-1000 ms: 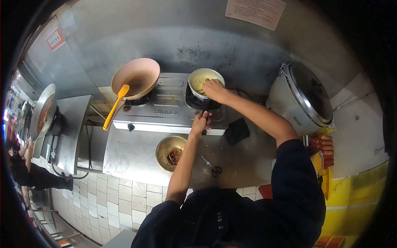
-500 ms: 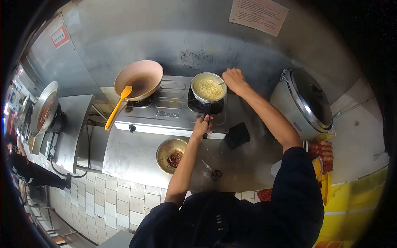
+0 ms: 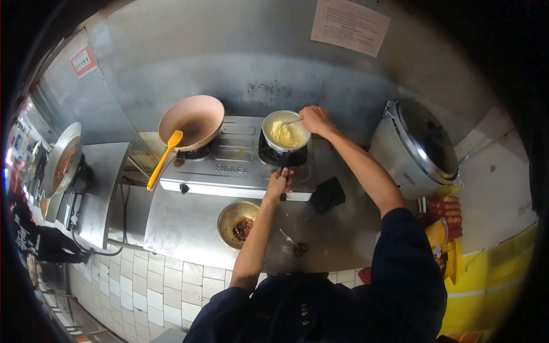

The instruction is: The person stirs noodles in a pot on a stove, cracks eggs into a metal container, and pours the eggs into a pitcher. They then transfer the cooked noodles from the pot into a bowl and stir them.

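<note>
My left hand is closed round the dark handle of a small saucepan, which stands on the right burner of a two-burner gas stove. Pale yellow noodles fill the pan, some of them swirled and heaped. My right hand grips a thin metal utensil at the pan's upper right rim. Its tip is in the noodles, so whether it is a fork or a spoon cannot be seen. On the left burner sits a wide pan, with an orange spatula laid across its rim.
A metal bowl with dark food bits, scissors and a black cloth lie on the steel counter. A large lidded cooker stands right, near egg trays. Further left are another wok and a person in dark clothes.
My right hand has moved left, over the saucepan's rim, with the utensil further into the noodles. The noodles have gone from spread out to swirled. My left hand keeps its hold.
</note>
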Demonstrator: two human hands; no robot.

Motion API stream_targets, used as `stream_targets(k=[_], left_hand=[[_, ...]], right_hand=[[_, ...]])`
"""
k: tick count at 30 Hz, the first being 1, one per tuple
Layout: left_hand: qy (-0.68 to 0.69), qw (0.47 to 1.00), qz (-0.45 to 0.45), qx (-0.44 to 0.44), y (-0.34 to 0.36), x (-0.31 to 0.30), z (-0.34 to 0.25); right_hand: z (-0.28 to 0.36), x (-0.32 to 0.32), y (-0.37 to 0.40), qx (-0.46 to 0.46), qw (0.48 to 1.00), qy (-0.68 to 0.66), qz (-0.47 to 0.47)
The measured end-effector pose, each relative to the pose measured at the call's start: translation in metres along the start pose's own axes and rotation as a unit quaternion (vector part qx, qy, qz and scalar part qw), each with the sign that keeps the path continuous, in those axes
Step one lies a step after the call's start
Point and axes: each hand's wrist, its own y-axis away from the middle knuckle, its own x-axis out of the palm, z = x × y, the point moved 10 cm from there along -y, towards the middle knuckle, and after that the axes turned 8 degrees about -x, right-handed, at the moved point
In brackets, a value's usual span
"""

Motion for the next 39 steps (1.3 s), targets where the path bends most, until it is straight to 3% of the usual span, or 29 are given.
stream_targets(k=[3,7,10,16,17,21,25,31,34,39], left_hand=[[0.005,1.0,-0.003,0.006,-0.002,0.0,-0.003],[-0.013,1.0,-0.007,0.004,0.002,0.001,-0.002],[-0.01,1.0,-0.01,-0.001,0.009,0.003,-0.006],[0.003,1.0,-0.02,0.001,0.005,0.002,-0.003],[0.005,1.0,-0.018,-0.001,0.005,0.003,-0.002],[0.005,1.0,-0.006,-0.005,0.005,0.001,-0.001],[0.015,1.0,0.004,0.008,0.002,0.001,0.0],[0.014,1.0,-0.018,0.006,0.004,-0.002,0.0],[0.106,0.988,-0.108,0.015,0.03,-0.012,0.011],[0.175,0.958,-0.227,-0.019,0.021,-0.033,0.119]], right_hand=[[-0.005,-0.044,0.009,0.022,0.998,-0.056,-0.035],[0.012,-0.047,0.023,-0.093,0.99,0.031,-0.097],[0.02,-0.019,0.02,-0.161,0.975,0.149,-0.047],[0.055,0.017,0.02,-0.176,0.969,0.133,0.116],[0.062,0.03,0.022,-0.203,0.965,0.136,0.094],[0.057,0.046,0.013,-0.132,0.98,0.148,0.006],[0.036,0.0,0.004,-0.075,0.982,0.165,-0.054],[0.01,0.029,0.014,-0.088,0.985,0.146,0.024],[0.009,0.001,0.018,-0.082,0.99,0.117,-0.008],[0.018,-0.069,0.044,-0.042,0.996,0.048,-0.055]])
